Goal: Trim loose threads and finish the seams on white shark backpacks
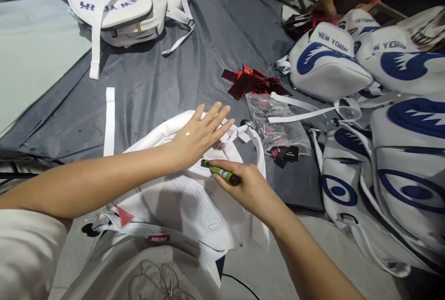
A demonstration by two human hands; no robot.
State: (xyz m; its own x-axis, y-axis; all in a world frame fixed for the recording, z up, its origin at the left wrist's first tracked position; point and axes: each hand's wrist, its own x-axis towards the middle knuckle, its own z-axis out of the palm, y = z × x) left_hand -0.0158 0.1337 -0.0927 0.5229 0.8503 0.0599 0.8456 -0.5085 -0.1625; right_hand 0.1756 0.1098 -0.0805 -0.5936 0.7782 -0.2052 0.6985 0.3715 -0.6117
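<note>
A white backpack (pixel 205 207) lies across the near edge of the table, its padded back and straps turned up. My left hand (pixel 198 140) rests flat on its upper part, palm down, fingers spread. In my right hand (pixel 243 184) is a short green pen-like tool (pixel 222 172) with a black rear end. Its front tip points at the bag's fabric just below my left wrist; whether it touches cannot be made out. A white adjustable strap (pixel 259 151) curves round the bag's right side. Near the bottom, a small red label (pixel 159 238) shows on the bag's edge.
Finished-looking white backpacks (pixel 327 61) with blue patterns crowd the right side. Another backpack (pixel 118 8) sits at the back left. Dark red shiny strips (pixel 255 82) and clear plastic bags (pixel 278 124) lie beyond my hands. A co-worker's hand (pixel 327 1) is at the back right.
</note>
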